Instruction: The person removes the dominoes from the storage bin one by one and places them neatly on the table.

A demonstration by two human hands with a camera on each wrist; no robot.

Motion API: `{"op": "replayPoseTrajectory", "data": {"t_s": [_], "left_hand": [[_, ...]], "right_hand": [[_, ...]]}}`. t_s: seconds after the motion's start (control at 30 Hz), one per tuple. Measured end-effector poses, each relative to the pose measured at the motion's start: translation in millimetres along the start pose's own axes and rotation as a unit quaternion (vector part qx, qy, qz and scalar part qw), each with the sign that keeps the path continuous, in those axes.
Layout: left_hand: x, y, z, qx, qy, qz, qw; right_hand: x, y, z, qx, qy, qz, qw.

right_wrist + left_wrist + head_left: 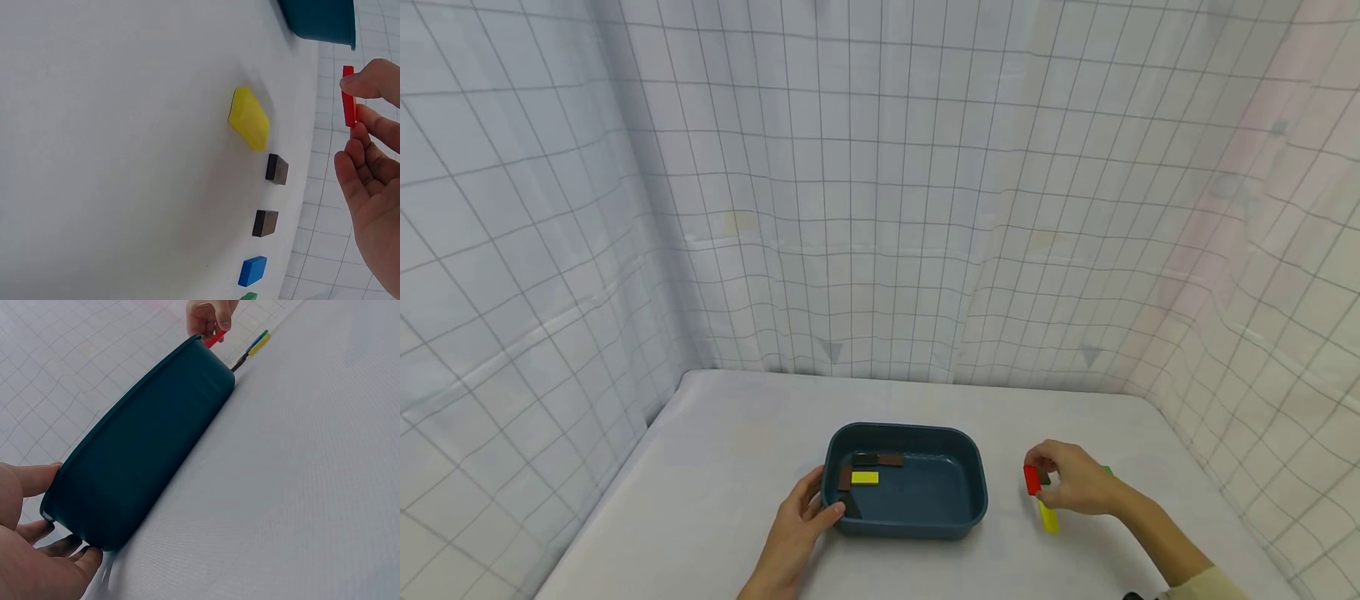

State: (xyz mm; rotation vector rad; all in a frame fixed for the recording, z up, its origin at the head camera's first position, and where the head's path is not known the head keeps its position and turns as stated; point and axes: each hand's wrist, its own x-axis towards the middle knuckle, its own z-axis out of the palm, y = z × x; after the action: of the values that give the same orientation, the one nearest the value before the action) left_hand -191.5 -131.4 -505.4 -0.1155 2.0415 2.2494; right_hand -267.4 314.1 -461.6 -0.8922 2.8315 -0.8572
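My left hand point(793, 525) grips the left end of a dark blue rectangular tub point(917, 530), thumb over the rim and fingers against the outside wall. In the right wrist view, a thin red block point(349, 97) is pinched between the thumb and fingers of my right hand point(381, 144), raised beside the tub. Inside the tub, a yellow block point(865, 478) lies near brown blocks point(845, 477) and black blocks point(864, 459) toward the left side. Below my right hand, another yellow block point(250, 120) lies on the table.
Two dark brown blocks point(277, 169), a blue block point(252, 271) and a green block point(249, 296) lie in a row beyond the yellow one, right of the tub. White gridded curtains point(895, 208) surround the white table point(722, 433) at the back and sides.
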Motion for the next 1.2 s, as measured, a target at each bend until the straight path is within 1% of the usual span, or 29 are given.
{"op": "replayPoseTrajectory", "data": {"t_s": [0.27, 0.43, 0.67, 0.93, 1.2], "left_hand": [[-0.1, 0.1, -0.1, 0.000, -0.001, 0.003, 1.0000], [0.2, 0.0, -0.4, 0.004, -0.003, 0.006, 1.0000], [0.1, 0.8, 0.3, 0.002, 0.001, 0.002, 1.0000], [0.3, 0.7, 0.3, 0.005, 0.006, 0.002, 1.0000], [-0.1, 0.1, 0.3, 0.003, 0.002, 0.004, 1.0000]], "right_hand": [[-18.6, 14, -3, 0.021, -0.004, 0.020, 0.9996], [-31.9, 26, -1, 0.010, -0.009, 0.052, 0.9985], [-46.5, 40, 2, -0.007, -0.006, 0.050, 0.9987], [-51.7, 49, 6, -0.021, -0.021, 0.099, 0.9946], [-54.7, 52, 7, -0.031, -0.035, 0.107, 0.9932]]}}
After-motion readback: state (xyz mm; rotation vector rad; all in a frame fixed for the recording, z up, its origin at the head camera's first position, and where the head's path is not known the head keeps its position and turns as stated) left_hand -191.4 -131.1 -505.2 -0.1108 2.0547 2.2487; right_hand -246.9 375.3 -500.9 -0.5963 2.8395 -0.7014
